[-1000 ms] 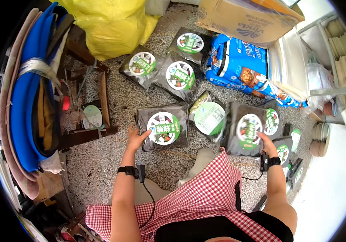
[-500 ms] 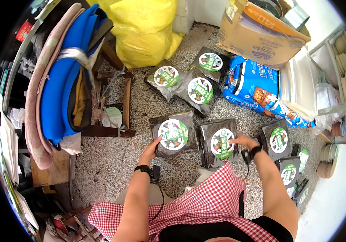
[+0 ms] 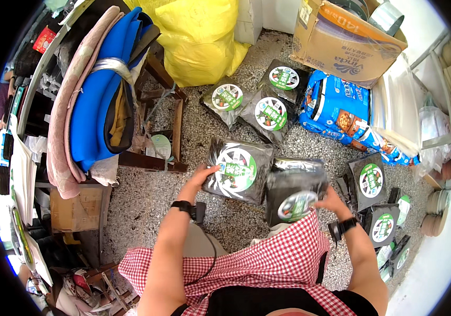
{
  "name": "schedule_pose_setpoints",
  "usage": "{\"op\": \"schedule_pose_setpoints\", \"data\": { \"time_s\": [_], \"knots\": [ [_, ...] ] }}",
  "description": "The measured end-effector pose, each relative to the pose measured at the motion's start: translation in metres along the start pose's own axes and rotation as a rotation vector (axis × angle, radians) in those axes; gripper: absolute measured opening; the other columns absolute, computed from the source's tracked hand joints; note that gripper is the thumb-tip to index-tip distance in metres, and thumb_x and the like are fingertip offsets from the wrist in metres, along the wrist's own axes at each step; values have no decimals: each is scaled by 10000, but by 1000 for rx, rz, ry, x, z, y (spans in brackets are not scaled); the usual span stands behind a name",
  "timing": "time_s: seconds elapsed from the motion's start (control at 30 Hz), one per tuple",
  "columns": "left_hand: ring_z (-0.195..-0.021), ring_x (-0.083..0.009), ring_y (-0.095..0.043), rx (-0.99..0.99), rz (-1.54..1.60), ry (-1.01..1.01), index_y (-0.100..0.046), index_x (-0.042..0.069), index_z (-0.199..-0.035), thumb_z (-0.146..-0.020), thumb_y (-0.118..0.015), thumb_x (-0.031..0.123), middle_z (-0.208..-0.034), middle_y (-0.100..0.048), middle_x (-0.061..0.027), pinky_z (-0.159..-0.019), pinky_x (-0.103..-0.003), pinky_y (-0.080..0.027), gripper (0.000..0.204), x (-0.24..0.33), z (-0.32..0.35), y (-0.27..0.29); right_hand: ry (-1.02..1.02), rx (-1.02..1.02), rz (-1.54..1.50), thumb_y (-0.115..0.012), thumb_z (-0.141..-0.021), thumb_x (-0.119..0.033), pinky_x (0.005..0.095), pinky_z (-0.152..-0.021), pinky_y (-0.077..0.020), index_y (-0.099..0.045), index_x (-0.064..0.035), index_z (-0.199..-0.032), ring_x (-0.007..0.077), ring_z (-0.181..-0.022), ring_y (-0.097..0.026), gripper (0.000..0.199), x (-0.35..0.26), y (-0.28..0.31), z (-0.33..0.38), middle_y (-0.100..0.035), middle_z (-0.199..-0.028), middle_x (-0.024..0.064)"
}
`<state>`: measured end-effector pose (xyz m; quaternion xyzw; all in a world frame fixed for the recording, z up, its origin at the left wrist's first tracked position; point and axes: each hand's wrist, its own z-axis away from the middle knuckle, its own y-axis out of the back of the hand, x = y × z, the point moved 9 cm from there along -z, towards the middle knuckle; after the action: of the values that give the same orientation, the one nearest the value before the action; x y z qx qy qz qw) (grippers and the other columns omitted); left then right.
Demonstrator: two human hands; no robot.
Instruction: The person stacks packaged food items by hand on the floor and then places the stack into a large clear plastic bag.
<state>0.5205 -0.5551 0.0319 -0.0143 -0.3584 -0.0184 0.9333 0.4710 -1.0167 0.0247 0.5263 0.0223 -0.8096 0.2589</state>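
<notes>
A square pack of dark dried seaweed (image 3: 259, 181), clear-wrapped with a round green and white label, lies in front of me. My left hand (image 3: 204, 175) grips its left edge, thumb on top. Beside it, a second seaweed pack (image 3: 283, 187) is tilted and smeared by motion, its label toward its near edge. My right hand (image 3: 332, 203) has hold of its right side; the fingers underneath are hidden. Farther off lie three more such packs, a left one (image 3: 226, 100), a middle one (image 3: 271, 113) and a back one (image 3: 284, 77).
More packs (image 3: 370, 180) lie in a heap at the right. Blue printed bags (image 3: 336, 105) sit under a cardboard box (image 3: 346, 47). A yellow sack (image 3: 199, 42) stands at the back. Left are a wooden frame (image 3: 178, 129) and rolled blue matting (image 3: 96, 110).
The right-hand pack has gone from lying flat to tilted, its label shifting toward me and blurring. My left hand stays on the other pack. The whole view has shifted slightly.
</notes>
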Motion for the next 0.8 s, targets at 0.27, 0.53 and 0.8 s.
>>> {"op": "schedule_pose_setpoints", "data": {
  "time_s": [0.27,0.53,0.8],
  "knots": [
    [-1127,-392,-359,551,-1115,-1080,-630,89,-938,-543,-812,318,-1186,-393,-219,-937,-457,-329,492,228,155,-86,459,24,433,-759,-597,-174,418,-985,-375,-651,-7,-831,383,-1198,-407,307,-58,-51,45,-423,-1277,209],
    [-1204,-379,-333,48,-1553,-848,-606,133,-987,-576,-760,369,-1226,-396,-235,-985,-593,-228,499,114,104,-211,370,-394,851,-689,-640,-190,405,-815,-463,-693,-62,-777,312,-988,-549,188,-27,-53,18,-564,-1093,167],
    [-1232,-398,-293,8,-1484,-945,-573,142,-984,-617,-716,472,-1270,-368,-249,-1007,-614,-175,515,71,107,-237,452,142,936,-760,-596,-403,516,-953,-355,-257,12,-1354,392,-1244,-345,1000,-242,-31,-185,-336,-1355,253]
  ]
}}
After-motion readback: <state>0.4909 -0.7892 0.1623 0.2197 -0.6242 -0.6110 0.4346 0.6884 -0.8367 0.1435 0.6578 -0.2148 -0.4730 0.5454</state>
